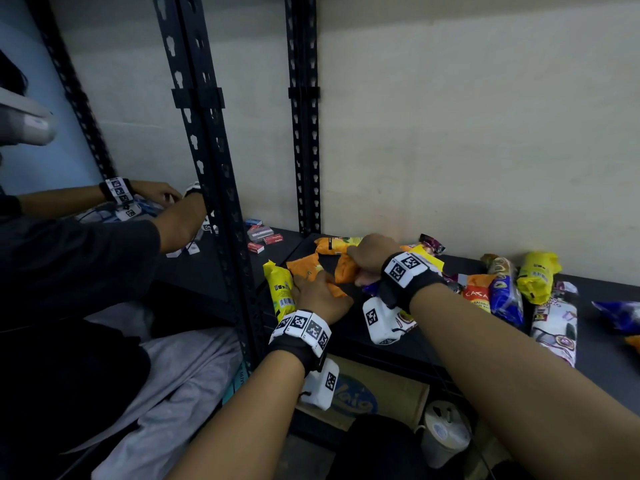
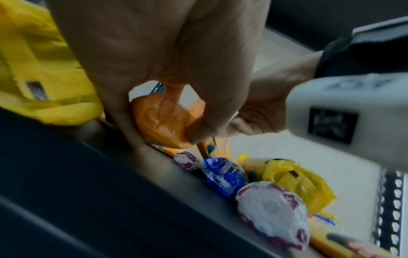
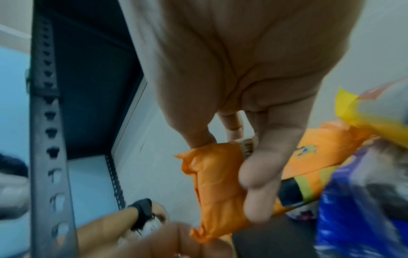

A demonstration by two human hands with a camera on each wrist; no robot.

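Left hand (image 1: 320, 296): fingers curled round an orange packet (image 1: 306, 268), low over the black shelf (image 1: 349, 327).
Right hand (image 1: 372, 252): thumb and fingers pinching a second orange packet (image 1: 346, 271).
Packets held: side by side between the two hands, near the shelf's left end.
Yellow packet (image 1: 278, 289): lying just left of the left hand.
Blue packet (image 1: 507, 299): on the shelf, right of the right forearm.

The orange packet (image 3: 212, 183) is wrapped in crinkled plastic film with a soft sheen. The shelf (image 1: 597, 291) and its perforated upright (image 1: 207, 150) are made of black metal, finished matt. Brown cardboard is seen in the box (image 1: 398, 379) below, and the wristband (image 1: 419, 285) is made of black cloth.
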